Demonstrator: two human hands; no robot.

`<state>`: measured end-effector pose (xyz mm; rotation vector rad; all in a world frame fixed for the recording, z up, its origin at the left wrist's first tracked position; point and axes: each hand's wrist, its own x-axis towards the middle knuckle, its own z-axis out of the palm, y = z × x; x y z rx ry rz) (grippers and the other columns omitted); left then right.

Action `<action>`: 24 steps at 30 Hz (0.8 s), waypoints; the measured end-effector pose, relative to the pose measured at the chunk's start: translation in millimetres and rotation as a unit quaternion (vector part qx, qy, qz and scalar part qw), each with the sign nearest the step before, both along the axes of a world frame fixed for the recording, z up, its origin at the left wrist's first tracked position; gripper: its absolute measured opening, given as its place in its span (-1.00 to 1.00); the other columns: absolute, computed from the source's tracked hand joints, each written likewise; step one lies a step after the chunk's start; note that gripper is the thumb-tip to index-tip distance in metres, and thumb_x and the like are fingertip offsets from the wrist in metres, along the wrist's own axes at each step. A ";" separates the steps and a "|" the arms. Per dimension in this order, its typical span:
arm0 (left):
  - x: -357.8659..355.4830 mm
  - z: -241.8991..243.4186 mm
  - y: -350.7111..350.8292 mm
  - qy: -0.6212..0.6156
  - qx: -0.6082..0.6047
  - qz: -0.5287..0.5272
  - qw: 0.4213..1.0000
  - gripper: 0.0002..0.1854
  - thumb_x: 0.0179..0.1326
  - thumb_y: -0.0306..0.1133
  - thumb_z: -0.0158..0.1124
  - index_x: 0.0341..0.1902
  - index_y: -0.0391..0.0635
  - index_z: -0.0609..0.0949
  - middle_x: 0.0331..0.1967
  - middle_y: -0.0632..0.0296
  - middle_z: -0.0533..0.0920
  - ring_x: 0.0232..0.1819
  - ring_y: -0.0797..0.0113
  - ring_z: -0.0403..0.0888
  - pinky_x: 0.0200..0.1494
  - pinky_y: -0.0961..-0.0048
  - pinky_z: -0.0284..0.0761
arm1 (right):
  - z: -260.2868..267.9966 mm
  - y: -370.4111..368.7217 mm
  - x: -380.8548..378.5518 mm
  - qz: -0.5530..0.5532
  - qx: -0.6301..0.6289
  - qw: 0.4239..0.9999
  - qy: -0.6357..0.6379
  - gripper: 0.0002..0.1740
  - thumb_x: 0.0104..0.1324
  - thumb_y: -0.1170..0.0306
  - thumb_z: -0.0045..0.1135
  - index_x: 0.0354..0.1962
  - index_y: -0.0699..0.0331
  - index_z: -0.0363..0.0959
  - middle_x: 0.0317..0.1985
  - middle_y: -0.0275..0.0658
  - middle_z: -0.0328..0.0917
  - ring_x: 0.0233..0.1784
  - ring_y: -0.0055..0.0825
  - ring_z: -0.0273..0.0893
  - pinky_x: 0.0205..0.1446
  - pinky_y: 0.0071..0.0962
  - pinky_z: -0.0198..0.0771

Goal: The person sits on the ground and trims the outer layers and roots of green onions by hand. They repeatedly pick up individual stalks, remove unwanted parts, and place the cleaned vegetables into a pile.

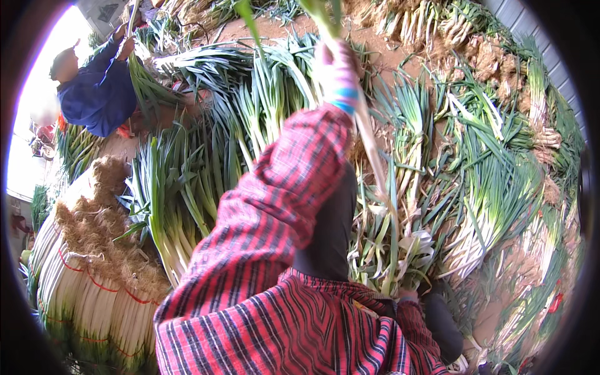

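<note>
My left hand (pixel 338 63), in a gloved or banded cuff with pink, white and blue stripes, is stretched far forward and blurred. It grips a long green onion (pixel 326 22), whose green leaves run out of the top of the view. Below that hand a pale stalk or peeled layer (pixel 370 138) slants down towards my right side; I cannot tell which it is. Low at the right, my right hand (pixel 408 294) is mostly hidden in shadow beside my leg, close to a heap of stripped leaves (pixel 375 253). Its fingers do not show.
Unbundled green onions (pixel 267 103) lie in rows ahead and to the left. Bundles tied with red string (pixel 93 290) stand at lower left, roots up. More onions (pixel 497 187) cover the ground at right. A person in blue (pixel 101 89) handles onions at upper left.
</note>
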<state>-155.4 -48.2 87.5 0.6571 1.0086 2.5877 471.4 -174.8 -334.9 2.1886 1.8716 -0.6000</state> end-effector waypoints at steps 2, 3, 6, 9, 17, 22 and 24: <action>-47.8 -1.2 -27.1 0.066 -0.024 0.074 0.995 -0.77 0.43 -0.19 0.06 -0.24 -0.10 0.45 -0.63 0.42 0.43 -0.69 0.62 0.33 -0.69 0.60 0.31 | 26.9 20.4 -37.6 -0.076 -0.028 0.996 0.030 -0.49 0.15 0.01 0.21 -0.11 0.22 0.59 -0.10 0.01 0.60 -0.10 -0.13 0.60 -0.05 -0.21 0.46; -72.4 -9.2 -39.0 0.092 -0.040 0.108 0.989 -0.79 0.42 -0.23 0.08 -0.23 -0.11 0.45 -0.63 0.42 0.43 -0.69 0.61 0.34 -0.69 0.59 0.32 | 57.1 20.9 -62.1 0.021 0.018 0.998 0.061 -0.53 0.11 0.06 0.25 -0.15 0.23 0.60 -0.22 -0.02 0.65 -0.18 -0.18 0.62 -0.07 -0.25 0.47; -130.4 -35.6 -61.8 0.081 -0.100 0.118 0.985 -0.86 0.41 -0.33 0.08 -0.21 -0.15 0.48 -0.62 0.38 0.45 -0.70 0.59 0.35 -0.70 0.60 0.32 | 82.4 18.6 -87.9 -0.035 -0.024 0.990 0.137 -0.54 0.08 0.06 0.24 -0.17 0.22 0.61 -0.30 -0.04 0.66 -0.21 -0.18 0.63 -0.06 -0.24 0.47; -184.1 -91.3 -66.7 0.075 -0.188 0.141 0.969 -0.81 0.41 -0.32 0.10 -0.34 -0.11 0.47 -0.69 0.34 0.43 -0.75 0.49 0.32 -0.70 0.52 0.23 | 83.6 13.4 -95.9 0.010 -0.005 0.993 0.120 -0.53 0.10 0.05 0.24 -0.16 0.22 0.60 -0.30 -0.05 0.66 -0.22 -0.18 0.63 -0.05 -0.24 0.47; -201.7 -204.3 -72.4 -0.033 -0.426 -0.004 0.904 -0.63 0.16 -0.43 0.27 0.06 -0.23 0.57 -0.18 0.20 0.65 -0.28 0.34 0.60 -0.31 0.43 0.55 | 71.2 53.2 -128.8 0.051 0.015 0.990 0.133 -0.58 0.16 0.09 0.20 -0.16 0.21 0.60 -0.30 -0.01 0.64 -0.31 -0.18 0.66 -0.17 -0.25 0.52; -22.0 -49.9 -17.6 0.002 -0.177 -0.288 0.941 -0.65 0.34 -0.48 0.07 0.18 -0.31 0.49 -0.01 0.05 0.62 0.05 0.22 0.58 0.11 0.37 0.50 | 97.5 105.6 -171.4 -0.032 0.003 0.947 0.319 -0.62 0.13 0.19 0.26 -0.17 0.26 0.56 -0.42 -0.09 0.63 -0.42 -0.29 0.62 -0.20 -0.33 0.50; 53.1 -14.8 0.0 0.045 -0.146 -0.342 0.927 -0.64 0.33 -0.51 0.02 0.17 -0.32 0.49 -0.02 0.06 0.62 -0.01 0.27 0.58 0.11 0.40 0.50 | 83.1 131.8 -182.3 -0.004 0.038 0.947 0.319 -0.62 0.13 0.22 0.26 -0.16 0.27 0.54 -0.43 -0.11 0.61 -0.40 -0.32 0.60 -0.20 -0.36 0.49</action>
